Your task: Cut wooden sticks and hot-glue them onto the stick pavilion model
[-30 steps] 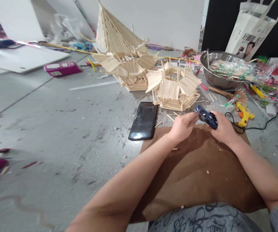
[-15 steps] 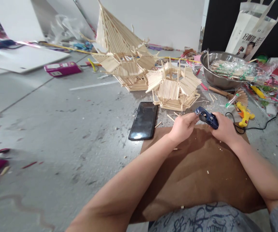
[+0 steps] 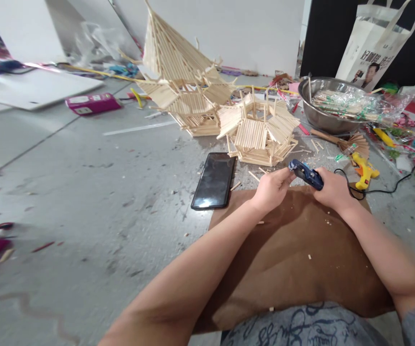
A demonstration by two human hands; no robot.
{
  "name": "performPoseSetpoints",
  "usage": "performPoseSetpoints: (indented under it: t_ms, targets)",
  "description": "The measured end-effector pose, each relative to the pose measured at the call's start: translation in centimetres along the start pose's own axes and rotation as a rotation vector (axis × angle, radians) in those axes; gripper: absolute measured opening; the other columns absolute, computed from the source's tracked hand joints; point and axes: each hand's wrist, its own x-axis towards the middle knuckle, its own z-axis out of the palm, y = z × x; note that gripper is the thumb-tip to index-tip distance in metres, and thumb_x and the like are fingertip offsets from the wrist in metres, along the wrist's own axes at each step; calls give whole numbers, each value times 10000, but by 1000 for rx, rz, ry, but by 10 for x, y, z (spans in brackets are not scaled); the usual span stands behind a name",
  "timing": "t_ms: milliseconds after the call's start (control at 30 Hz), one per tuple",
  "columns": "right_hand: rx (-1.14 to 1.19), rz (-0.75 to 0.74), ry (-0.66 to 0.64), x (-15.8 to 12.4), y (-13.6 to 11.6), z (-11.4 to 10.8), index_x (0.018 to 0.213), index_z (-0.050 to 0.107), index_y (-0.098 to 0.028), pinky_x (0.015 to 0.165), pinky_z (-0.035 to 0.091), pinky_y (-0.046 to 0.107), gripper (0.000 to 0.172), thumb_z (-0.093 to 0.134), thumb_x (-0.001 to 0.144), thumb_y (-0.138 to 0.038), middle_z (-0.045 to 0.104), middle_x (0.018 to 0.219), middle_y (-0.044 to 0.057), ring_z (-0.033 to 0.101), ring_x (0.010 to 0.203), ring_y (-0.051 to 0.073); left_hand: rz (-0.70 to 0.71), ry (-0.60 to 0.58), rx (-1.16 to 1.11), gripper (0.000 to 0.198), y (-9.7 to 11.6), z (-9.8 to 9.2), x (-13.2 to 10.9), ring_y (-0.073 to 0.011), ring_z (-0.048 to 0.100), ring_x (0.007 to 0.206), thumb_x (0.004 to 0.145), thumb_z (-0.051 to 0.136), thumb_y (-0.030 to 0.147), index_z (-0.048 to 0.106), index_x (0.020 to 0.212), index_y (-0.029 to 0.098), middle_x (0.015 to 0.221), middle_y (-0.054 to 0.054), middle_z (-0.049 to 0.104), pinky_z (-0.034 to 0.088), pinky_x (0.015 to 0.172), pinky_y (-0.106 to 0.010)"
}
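Note:
My right hand point(image 3: 332, 187) is wrapped round the handles of a dark blue hand cutter point(image 3: 309, 176), its curved head pointing left. At that head my left hand point(image 3: 273, 188) has thumb and fingers pinched together; what lies between them is too small or hidden to make out. Both hands are over the far edge of a brown sheet point(image 3: 301, 269) dotted with small wood bits. Just beyond them stands a low, many-sided model made of thin wooden sticks point(image 3: 252, 134). Behind it to the left is a taller stick model with a pointed roof point(image 3: 178, 53).
A black phone point(image 3: 213, 180) lies left of my hands. On the right are a yellow glue gun point(image 3: 364, 170) with a black cord, a folding fan point(image 3: 357, 144) and a metal bowl point(image 3: 310, 113) holding wrapped sticks. A white bag point(image 3: 369, 53) stands behind; a magenta pack point(image 3: 92, 104) lies far left.
The cutter and my right hand have shifted very slightly left. My left hand stays pinched at the cutter's head; the models and phone have not moved.

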Motion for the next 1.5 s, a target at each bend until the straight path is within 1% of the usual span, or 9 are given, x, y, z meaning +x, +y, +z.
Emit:
performPoseSetpoints:
  t_ms: [233, 367, 533, 633, 700, 867, 1100, 1367, 1500]
  targets:
    - [-69, 42, 6, 4, -2, 2, 881, 571, -197, 544, 360, 311, 237, 508, 684, -312, 662, 720, 67, 615, 685, 270, -47, -18, -105, 232, -1, 2, 0, -70, 434, 538, 834, 414, 283, 579, 760, 138, 581, 18, 502, 346, 525, -177]
    - [-73, 68, 72, 7, 2, 6, 939, 564, -189, 556, 377, 323, 294, 505, 717, -373, 660, 766, 85, 612, 690, 273, -172, 0, -211, 228, -1, 1, 2, -53, 370, 477, 819, 449, 310, 564, 716, 142, 509, 48, 425, 321, 484, -178]
    - [-107, -31, 128, 11, 11, 15, 1055, 528, -130, 658, 396, 346, 455, 492, 751, -466, 645, 873, 138, 597, 777, 275, -500, 186, -621, 187, -4, -2, 10, -33, 336, 368, 818, 456, 311, 521, 741, 154, 473, 74, 395, 269, 386, -173]
    - [-179, -85, 82, 10, 13, 19, 1067, 521, -124, 701, 379, 348, 488, 480, 755, -497, 639, 885, 135, 589, 796, 276, -571, 204, -880, 122, -7, -4, 14, -28, 405, 371, 785, 519, 272, 509, 826, 158, 563, 56, 508, 304, 381, -166]
    - [-218, -106, 43, 9, 13, 20, 1081, 514, -129, 716, 365, 350, 498, 474, 757, -505, 634, 885, 129, 582, 800, 277, -574, 206, -957, 147, -8, -6, 16, -29, 447, 392, 764, 556, 271, 506, 842, 158, 625, 35, 573, 342, 398, -166]
    - [-257, -113, -2, 8, 13, 21, 1082, 511, -150, 727, 348, 354, 488, 464, 760, -513, 626, 899, 115, 573, 796, 280, -634, 248, -941, 180, -10, -14, 20, -26, 470, 385, 744, 588, 303, 509, 711, 144, 669, 5, 630, 359, 389, -163]
    - [-246, -111, -29, 9, 13, 21, 1096, 510, -146, 743, 345, 354, 505, 461, 759, -519, 627, 940, 121, 572, 820, 280, -733, 321, -925, 237, -18, -18, 26, -25, 422, 314, 723, 601, 358, 529, 665, 139, 563, 15, 605, 289, 330, -163]
    - [-265, -102, -40, 9, 13, 22, 1093, 515, -147, 732, 346, 353, 503, 458, 761, -520, 624, 935, 128, 570, 818, 275, -768, 288, -1119, 261, -23, -20, 32, -32, 424, 315, 658, 667, 343, 511, 637, 135, 497, 30, 562, 275, 326, -164]
    - [-261, -101, -37, 8, 13, 22, 1103, 509, -148, 737, 345, 354, 504, 457, 763, -517, 623, 948, 130, 568, 823, 270, -745, 292, -1123, 244, -23, -20, 31, -27, 431, 331, 653, 675, 305, 504, 628, 133, 513, 22, 573, 288, 341, -158]
